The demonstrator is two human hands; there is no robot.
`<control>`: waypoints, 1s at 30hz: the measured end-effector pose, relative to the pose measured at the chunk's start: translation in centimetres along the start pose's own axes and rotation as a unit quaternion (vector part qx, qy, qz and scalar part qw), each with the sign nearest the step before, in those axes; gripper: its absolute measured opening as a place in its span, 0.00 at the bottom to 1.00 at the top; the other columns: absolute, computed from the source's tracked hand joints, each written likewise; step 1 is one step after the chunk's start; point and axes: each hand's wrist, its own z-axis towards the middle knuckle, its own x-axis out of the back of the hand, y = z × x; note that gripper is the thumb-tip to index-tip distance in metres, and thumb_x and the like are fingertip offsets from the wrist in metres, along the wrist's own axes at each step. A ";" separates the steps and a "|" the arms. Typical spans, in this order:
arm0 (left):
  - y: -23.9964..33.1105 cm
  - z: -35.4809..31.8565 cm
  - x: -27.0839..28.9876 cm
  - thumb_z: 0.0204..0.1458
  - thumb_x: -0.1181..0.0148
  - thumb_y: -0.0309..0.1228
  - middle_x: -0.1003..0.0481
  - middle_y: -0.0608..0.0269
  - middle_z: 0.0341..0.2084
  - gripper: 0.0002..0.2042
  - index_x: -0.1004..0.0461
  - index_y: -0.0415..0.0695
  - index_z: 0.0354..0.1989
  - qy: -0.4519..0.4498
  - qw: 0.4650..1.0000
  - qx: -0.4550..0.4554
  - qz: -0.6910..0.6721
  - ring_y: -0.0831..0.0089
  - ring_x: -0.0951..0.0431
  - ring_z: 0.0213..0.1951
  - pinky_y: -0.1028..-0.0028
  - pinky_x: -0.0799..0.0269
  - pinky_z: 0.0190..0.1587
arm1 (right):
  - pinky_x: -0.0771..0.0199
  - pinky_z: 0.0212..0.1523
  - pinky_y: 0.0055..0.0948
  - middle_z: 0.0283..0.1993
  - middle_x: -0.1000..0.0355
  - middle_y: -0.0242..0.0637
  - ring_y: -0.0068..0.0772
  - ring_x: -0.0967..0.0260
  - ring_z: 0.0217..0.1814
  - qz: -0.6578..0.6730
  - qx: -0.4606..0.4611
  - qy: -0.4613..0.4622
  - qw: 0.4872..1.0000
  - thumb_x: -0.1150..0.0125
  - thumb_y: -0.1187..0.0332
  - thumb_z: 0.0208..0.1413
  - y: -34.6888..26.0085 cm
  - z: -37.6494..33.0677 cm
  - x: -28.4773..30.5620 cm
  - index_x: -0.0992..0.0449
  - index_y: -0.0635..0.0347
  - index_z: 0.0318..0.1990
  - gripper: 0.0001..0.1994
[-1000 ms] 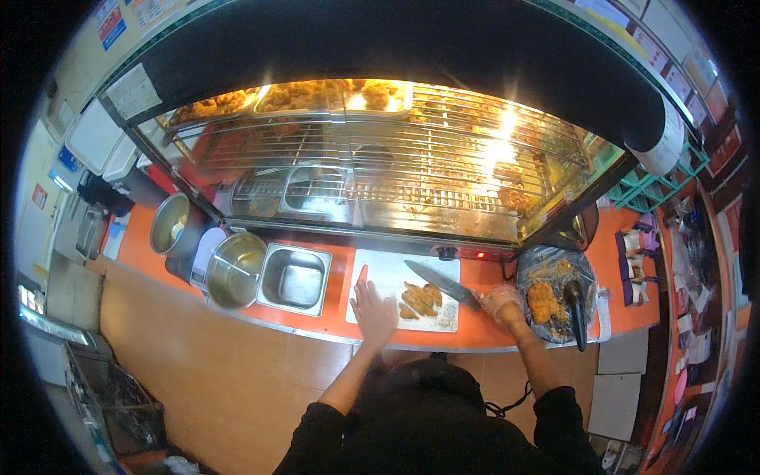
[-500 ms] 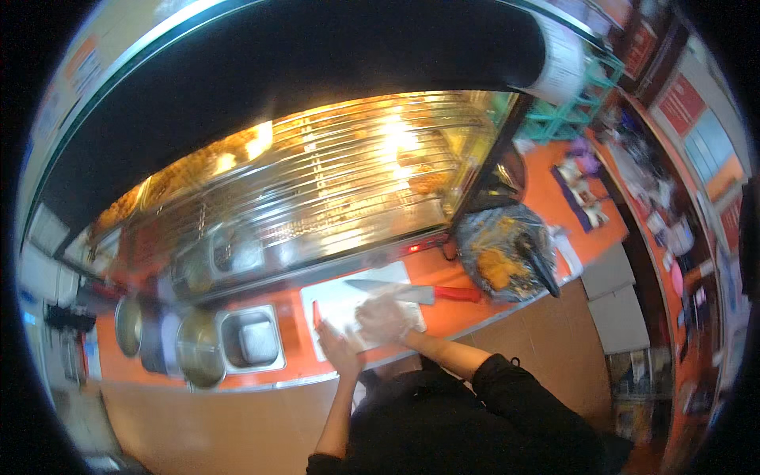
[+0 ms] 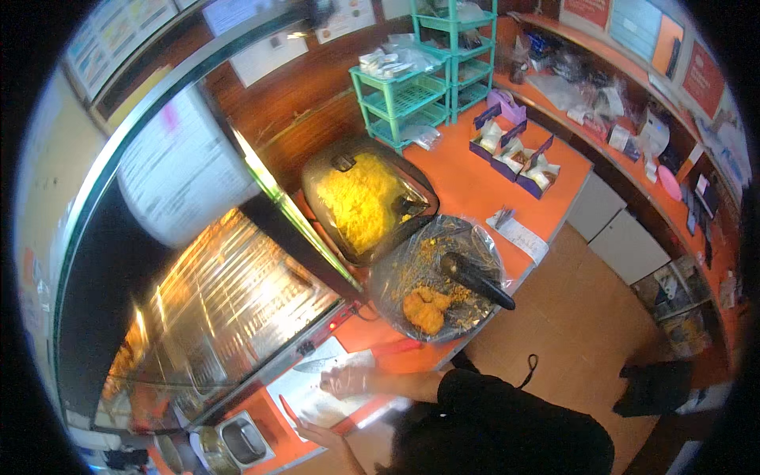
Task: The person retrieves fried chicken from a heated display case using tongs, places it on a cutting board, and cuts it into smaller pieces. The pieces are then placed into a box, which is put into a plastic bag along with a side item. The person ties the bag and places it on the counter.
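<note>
A white cutting board [image 3: 301, 389] lies on the orange counter. My right hand [image 3: 348, 382], apparently in a clear glove, rests over its middle; blur hides how its fingers are set and anything under them. My left hand [image 3: 318, 432] is at the board's near edge with fingers stretched out, beside a narrow red object [image 3: 287, 408] whose kind I cannot make out. Along the board's far side lies a knife, its red handle [image 3: 397, 347] pointing right and its blade [image 3: 315, 365] left. Neither hand touches the knife.
A plastic-lined bowl [image 3: 467, 237] holds fried pieces and black tongs [image 3: 477, 281]. Behind it stands a pot of yellow rice [image 3: 356, 198]. A heated display case [image 3: 237, 277] is at left, purple-edged food boxes [image 3: 507, 162] and green racks [image 3: 408, 99] at back. Metal pans [image 3: 244, 439] sit lower left.
The view has swung to the right, so the counter and case appear turned and shifted lower left. Both hands stay over the board, and the knife lies beside them as before.
</note>
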 end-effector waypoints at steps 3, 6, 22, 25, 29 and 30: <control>4.8 -2.1 -0.6 0.70 0.64 0.38 0.34 0.38 0.54 0.22 0.35 0.29 0.57 0.030 0.999 0.027 0.018 0.48 0.34 0.57 0.57 0.42 0.64 | 0.23 0.35 0.38 0.48 0.30 0.48 0.41 0.26 0.39 0.045 -0.003 -0.018 0.999 0.43 0.60 0.55 -0.3 -0.4 0.3 0.30 0.61 0.49 0.18; 11.4 -5.3 0.3 0.70 0.66 0.37 0.34 0.38 0.54 0.22 0.34 0.30 0.55 -0.009 0.997 -0.012 0.073 0.48 0.33 0.57 0.56 0.42 0.63 | 0.25 0.34 0.34 0.45 0.29 0.43 0.35 0.27 0.38 0.086 -0.031 -0.051 0.994 0.42 0.60 0.56 0.6 -1.3 0.6 0.28 0.60 0.48 0.16; 15.4 -6.4 -0.3 0.69 0.64 0.41 0.28 0.47 0.48 0.21 0.26 0.38 0.51 0.059 0.978 -0.084 0.184 0.55 0.27 0.47 0.59 0.33 0.52 | 0.42 0.20 0.15 0.37 0.28 0.30 0.14 0.40 0.24 0.848 -0.275 -0.009 0.453 0.43 0.59 0.63 6.6 -12.2 38.6 0.27 0.59 0.50 0.15; 21.8 -8.4 -3.1 0.69 0.66 0.42 0.29 0.45 0.49 0.23 0.27 0.37 0.51 0.018 0.973 0.094 0.208 0.53 0.28 0.48 0.58 0.34 0.54 | 0.30 0.30 0.21 0.43 0.25 0.34 0.20 0.29 0.34 0.692 -0.435 0.130 0.561 0.39 0.60 0.59 10.3 -21.1 47.6 0.26 0.59 0.49 0.15; 16.9 -13.7 -7.0 0.68 0.64 0.45 0.29 0.47 0.47 0.24 0.27 0.38 0.52 0.103 0.981 0.053 0.153 0.53 0.29 0.50 0.60 0.36 0.56 | 0.27 0.35 0.23 0.42 0.24 0.34 0.23 0.27 0.37 0.536 -0.526 0.242 0.615 0.38 0.60 0.58 21.6 -34.4 56.7 0.25 0.59 0.48 0.15; 17.6 -14.8 -7.2 0.68 0.64 0.45 0.29 0.46 0.46 0.24 0.28 0.38 0.52 0.081 0.981 0.046 0.173 0.53 0.30 0.50 0.59 0.36 0.56 | 0.27 0.36 0.23 0.42 0.24 0.34 0.24 0.27 0.38 0.498 -0.546 0.264 0.620 0.37 0.60 0.58 24.6 -37.7 58.5 0.24 0.59 0.47 0.15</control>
